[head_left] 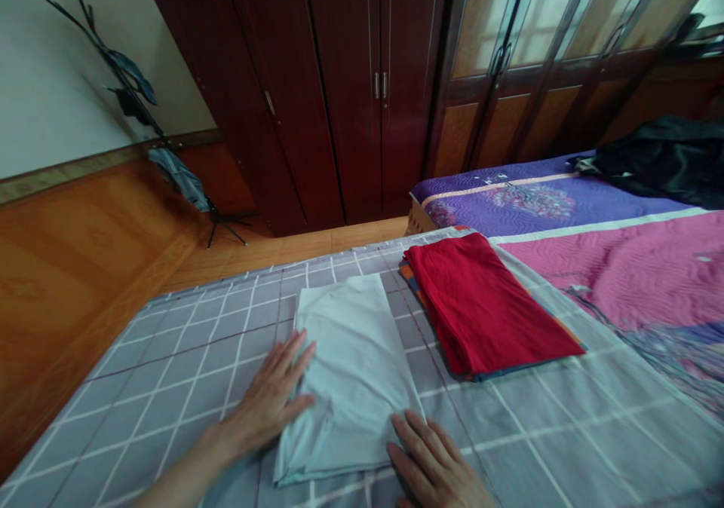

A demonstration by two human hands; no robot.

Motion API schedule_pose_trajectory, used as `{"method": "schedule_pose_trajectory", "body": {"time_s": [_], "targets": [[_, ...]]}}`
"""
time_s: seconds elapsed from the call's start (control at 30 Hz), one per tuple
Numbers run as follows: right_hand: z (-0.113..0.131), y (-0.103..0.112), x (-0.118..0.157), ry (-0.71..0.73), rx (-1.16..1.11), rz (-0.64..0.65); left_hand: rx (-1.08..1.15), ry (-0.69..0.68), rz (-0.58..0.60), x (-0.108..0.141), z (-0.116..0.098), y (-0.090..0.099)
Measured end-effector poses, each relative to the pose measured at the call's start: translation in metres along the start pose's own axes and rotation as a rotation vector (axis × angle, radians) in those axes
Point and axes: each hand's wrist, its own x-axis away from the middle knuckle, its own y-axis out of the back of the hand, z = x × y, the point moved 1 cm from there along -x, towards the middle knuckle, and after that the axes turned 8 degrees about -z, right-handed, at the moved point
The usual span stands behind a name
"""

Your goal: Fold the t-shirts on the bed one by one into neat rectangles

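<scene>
A pale, folded piece of cloth lies flat on the grey checked bedspread, with small wrinkles across its surface. My left hand rests at its left edge, fingers stretched out and the fingertips on the fabric. At the lower right corner, my right hand lies with extended fingers touching the edge. Neither hand grips anything. To the right sits a folded red cloth on top of other folded fabric, whose blue and orange edges show beneath it.
A second bed with a purple and pink cover adjoins on the right, bearing a black garment. Dark red wardrobes stand beyond the bed. A black coat stand with hanging items leans in view at the left, near the wall.
</scene>
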Motion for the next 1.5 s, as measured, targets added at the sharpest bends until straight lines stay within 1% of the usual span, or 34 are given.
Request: {"method": "schedule_pose_trajectory", "body": {"time_s": [0.03, 0.1, 0.17, 0.23, 0.33, 0.4, 0.47, 0.57, 0.67, 0.73, 0.77, 0.87, 0.9, 0.97, 1.03, 1.1, 1.17, 1.23, 1.3, 1.33, 1.4, 1.5], "targets": [[0.000, 0.000, 0.000, -0.007, -0.006, -0.002, 0.012, -0.100, 0.012, 0.008, -0.013, 0.005], [0.001, 0.002, 0.000, -0.021, -0.018, -0.005, 0.015, -0.206, -0.042, 0.024, -0.036, 0.016], [0.001, 0.004, 0.000, -0.038, -0.028, -0.021, 0.024, -0.253, -0.130, 0.038, -0.053, 0.024], [0.001, 0.007, -0.002, -0.043, -0.034, -0.040, 0.051, -0.286, -0.199, 0.047, -0.061, 0.029], [0.001, 0.012, -0.010, -0.038, -0.064, -0.056, 0.112, -0.274, -0.241, 0.050, -0.062, 0.031], [0.001, 0.017, -0.017, -0.115, -0.106, -0.033, 0.157, -0.243, -0.245, 0.050, -0.060, 0.033], [0.000, 0.022, -0.024, -0.225, -0.153, 0.031, 0.183, -0.233, -0.217, 0.050, -0.059, 0.035], [-0.004, 0.026, -0.028, -0.293, -0.185, 0.095, 0.195, -0.223, -0.213, 0.052, -0.057, 0.038], [-0.008, 0.025, -0.027, -0.324, -0.191, 0.055, 0.233, -0.200, -0.256, 0.051, -0.056, 0.041], [-0.008, 0.024, -0.029, -0.310, -0.184, 0.055, 0.272, -0.199, -0.275, 0.048, -0.057, 0.042], [-0.007, 0.023, -0.032, -0.276, -0.179, 0.070, 0.287, -0.206, -0.281, 0.046, -0.058, 0.043], [-0.003, 0.021, -0.046, -0.177, -0.214, 0.181, 0.294, -0.227, -0.291, 0.039, -0.063, 0.042], [-0.003, 0.020, -0.053, -0.172, -0.235, 0.212, 0.287, -0.236, -0.298, 0.036, -0.065, 0.042], [-0.006, 0.017, -0.070, -0.209, -0.265, 0.268, 0.275, -0.244, -0.324, 0.028, -0.067, 0.042], [-0.015, 0.009, -0.091, -0.219, -0.263, 0.274, 0.272, -0.240, -0.326, 0.018, -0.066, 0.043], [-0.028, -0.007, -0.114, -0.174, -0.252, 0.248, 0.249, -0.217, -0.280, 0.004, -0.063, 0.040], [-0.045, -0.029, -0.134, -0.140, -0.229, 0.239, 0.195, -0.196, -0.207, -0.008, -0.058, 0.032], [-0.064, -0.053, -0.148, -0.195, -0.201, 0.291, 0.155, -0.182, -0.128, -0.016, -0.050, 0.020], [-0.082, -0.069, -0.155, -0.309, -0.145, 0.308, 0.164, -0.126, -0.079, -0.019, -0.037, 0.009], [-0.089, -0.073, -0.154, -0.367, -0.113, 0.300, 0.179, -0.069, -0.073, -0.020, -0.029, 0.005], [-0.097, -0.072, -0.147, -0.452, -0.054, 0.270, 0.212, 0.084, -0.099, -0.023, -0.008, 0.001], [-0.093, -0.057, -0.122, -0.533, -0.059, 0.213, 0.254, 0.288, -0.188, -0.035, 0.030, 0.000]]}}
